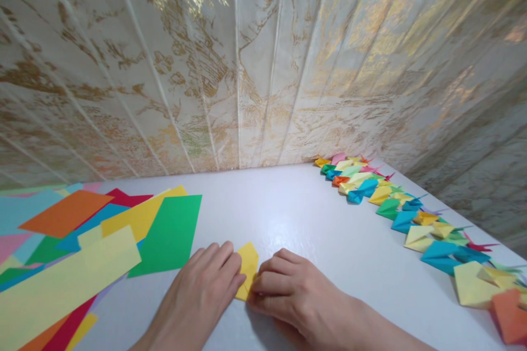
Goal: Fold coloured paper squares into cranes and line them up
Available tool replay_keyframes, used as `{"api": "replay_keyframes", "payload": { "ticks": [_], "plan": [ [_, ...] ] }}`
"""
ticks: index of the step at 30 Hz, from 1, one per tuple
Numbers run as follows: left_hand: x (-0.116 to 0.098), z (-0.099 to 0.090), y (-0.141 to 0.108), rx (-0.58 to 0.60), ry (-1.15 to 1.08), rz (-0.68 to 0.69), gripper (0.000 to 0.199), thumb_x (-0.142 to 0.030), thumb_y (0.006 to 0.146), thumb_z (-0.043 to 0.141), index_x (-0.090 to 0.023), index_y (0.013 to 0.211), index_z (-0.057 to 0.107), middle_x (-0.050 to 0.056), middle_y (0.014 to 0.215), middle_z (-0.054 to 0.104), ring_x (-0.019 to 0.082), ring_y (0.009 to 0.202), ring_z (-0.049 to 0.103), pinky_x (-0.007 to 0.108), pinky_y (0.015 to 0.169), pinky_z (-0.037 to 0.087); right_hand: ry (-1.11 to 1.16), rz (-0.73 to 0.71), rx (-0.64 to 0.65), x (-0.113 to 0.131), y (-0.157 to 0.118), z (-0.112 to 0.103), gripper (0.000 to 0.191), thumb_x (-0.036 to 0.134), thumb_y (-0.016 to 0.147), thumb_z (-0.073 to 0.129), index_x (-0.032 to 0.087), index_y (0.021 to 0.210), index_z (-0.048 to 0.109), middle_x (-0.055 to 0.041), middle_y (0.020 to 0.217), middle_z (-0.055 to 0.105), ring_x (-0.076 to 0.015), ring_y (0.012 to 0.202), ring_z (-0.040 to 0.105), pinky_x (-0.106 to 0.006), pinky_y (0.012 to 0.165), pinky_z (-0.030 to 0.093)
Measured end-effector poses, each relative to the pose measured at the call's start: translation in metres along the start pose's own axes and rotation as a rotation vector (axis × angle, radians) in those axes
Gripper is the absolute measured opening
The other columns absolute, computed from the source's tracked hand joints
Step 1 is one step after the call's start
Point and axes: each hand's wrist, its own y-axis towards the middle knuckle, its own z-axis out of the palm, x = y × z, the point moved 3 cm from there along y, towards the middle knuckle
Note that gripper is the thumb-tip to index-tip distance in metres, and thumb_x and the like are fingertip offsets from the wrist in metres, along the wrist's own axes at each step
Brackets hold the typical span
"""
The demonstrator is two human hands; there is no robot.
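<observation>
A small piece of folded yellow paper (249,261) lies on the white table between my two hands, its pointed end facing away from me. My left hand (209,279) rests along its left side, fingers curled and thumb against the paper's edge. From the right, my right hand (288,288) pinches the lower right edge with bent fingers. The fingertips of both hands partly cover the paper, so its lower folds are hard to see.
Loose coloured sheets overlap on the left, among them a green sheet (173,236), an orange sheet (68,213) and a pale yellow strip (74,271). Rows of folded paper cranes (405,222) line the table's (263,203) right edge. A gold-patterned curtain (247,66) hangs behind.
</observation>
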Motion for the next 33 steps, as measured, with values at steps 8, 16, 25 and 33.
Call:
{"api": "replay_keyframes", "payload": {
  "ticks": [8, 16, 25, 33],
  "plan": [
    [-0.004, 0.000, 0.000, 0.047, 0.048, -0.011, 0.017, -0.007, 0.087, 0.054, -0.022, 0.078, 0.053, 0.001, 0.077, 0.059, 0.025, 0.067, 0.058, 0.037, 0.063, 0.040, -0.020, 0.010, -0.008, 0.004, 0.001, -0.001, 0.019, 0.010, 0.089, 0.055, 0.017, 0.106, 0.062, -0.0041, 0.098, 0.071, -0.0190, 0.092, 0.057, -0.034, 0.083, 0.038],
    [-0.003, 0.003, -0.003, 0.017, 0.026, -0.052, 0.014, -0.010, 0.090, 0.052, -0.022, 0.082, 0.049, 0.000, 0.077, 0.057, 0.024, 0.067, 0.056, 0.036, 0.065, 0.037, -0.069, 0.019, -0.011, 0.003, 0.003, 0.003, 0.014, 0.014, 0.097, 0.050, 0.017, 0.100, 0.064, -0.0027, 0.092, 0.070, -0.0179, 0.085, 0.054, -0.033, 0.079, 0.038],
    [-0.007, 0.007, -0.007, 0.019, 0.009, -0.085, 0.020, -0.008, 0.095, 0.042, -0.022, 0.083, 0.049, 0.000, 0.077, 0.053, 0.023, 0.066, 0.051, 0.037, 0.067, 0.031, -0.097, 0.019, 0.013, 0.003, 0.003, 0.004, 0.018, 0.015, 0.097, 0.053, 0.019, 0.112, 0.062, -0.0027, 0.096, 0.069, -0.0182, 0.089, 0.056, -0.034, 0.080, 0.037],
    [-0.001, 0.005, -0.008, 0.075, -0.227, -0.188, 0.024, -0.014, 0.099, 0.036, -0.023, 0.082, 0.051, 0.001, 0.079, 0.056, 0.025, 0.072, 0.053, 0.039, 0.069, 0.036, -0.162, 0.059, 0.020, 0.007, 0.005, 0.009, 0.019, 0.020, 0.096, 0.060, 0.022, 0.114, 0.060, -0.0024, 0.106, 0.065, -0.0177, 0.092, 0.054, -0.032, 0.080, 0.037]
  ]
}}
